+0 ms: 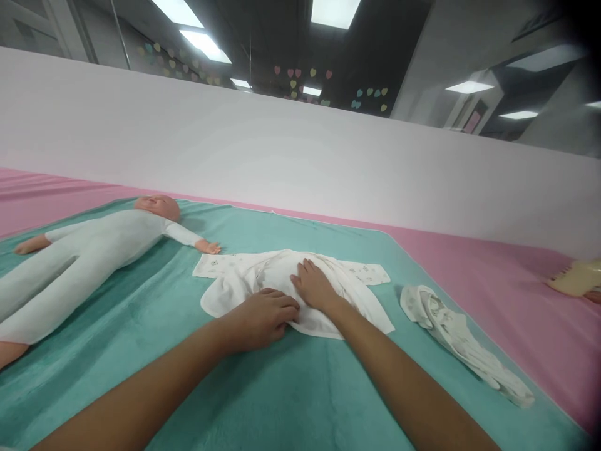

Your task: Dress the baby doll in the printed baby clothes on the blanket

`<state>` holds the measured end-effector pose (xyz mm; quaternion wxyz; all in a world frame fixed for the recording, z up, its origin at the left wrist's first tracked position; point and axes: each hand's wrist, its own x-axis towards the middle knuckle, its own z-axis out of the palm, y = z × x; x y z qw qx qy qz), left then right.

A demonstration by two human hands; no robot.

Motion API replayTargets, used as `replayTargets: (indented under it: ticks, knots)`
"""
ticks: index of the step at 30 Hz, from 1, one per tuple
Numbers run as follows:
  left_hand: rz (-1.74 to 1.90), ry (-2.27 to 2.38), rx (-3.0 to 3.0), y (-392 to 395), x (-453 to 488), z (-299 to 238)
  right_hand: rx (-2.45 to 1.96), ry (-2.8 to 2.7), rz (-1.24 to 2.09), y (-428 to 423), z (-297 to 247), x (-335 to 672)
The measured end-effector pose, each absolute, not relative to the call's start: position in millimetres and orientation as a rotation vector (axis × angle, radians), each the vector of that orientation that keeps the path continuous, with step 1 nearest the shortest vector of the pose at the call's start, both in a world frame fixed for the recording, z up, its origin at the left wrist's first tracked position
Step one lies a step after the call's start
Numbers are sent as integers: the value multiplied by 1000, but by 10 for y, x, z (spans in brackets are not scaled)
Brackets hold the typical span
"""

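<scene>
A white baby shirt (230, 289) with small prints on its sleeves lies spread in the middle of the blanket, its sleeves stretched out to both sides. At its lower edge, my left hand (265, 318) has its fingers curled together on the fabric, the thumb tucked low near the hem. My right hand (315, 287) rests flat on the shirt's body, fingers stretched out and pointing up toward the neckline. Around both hands the cloth is wrinkled. To the left, a baby doll (107, 241) in a pale bodysuit lies on its back, one hand close to the shirt's left sleeve.
A teal blanket (300, 394) covers the pink surface (488, 275). On the right lies a rumpled white baby garment (460, 338). Something cream-coloured with short bristles or teeth (575, 279) sits at the far right edge. Behind stands a white wall (282, 160) beneath glass.
</scene>
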<state>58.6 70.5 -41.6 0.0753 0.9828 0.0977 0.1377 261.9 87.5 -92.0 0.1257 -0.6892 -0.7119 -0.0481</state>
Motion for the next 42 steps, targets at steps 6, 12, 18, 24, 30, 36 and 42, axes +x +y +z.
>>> replayTargets:
  ticks: [6, 12, 18, 24, 30, 36, 42]
  knots:
    - [379, 327, 3053, 728, 568, -412, -1799, -2362, 21, 835, -896, 2396]
    - [331, 355, 3137, 684, 592, -435, -1695, -2374, 142, 824, -795, 2413]
    - [232, 343, 3113, 636, 632, -471, -1749, -2308, 189, 962, -770, 2414]
    - [201, 435, 3014, 653, 625, -496, -1910, -2177, 138, 1188, -805, 2412]
    - [192, 430, 3006, 645, 634, -509, -1726, -2316, 74, 1142, -797, 2288]
    - [238, 485, 3044, 569, 628, -398, -1429, -2558, -107, 1142, -933, 1963]
    - [357, 488, 3017, 557, 620, -393, -1440, -2591, -128, 1021, -957, 1833]
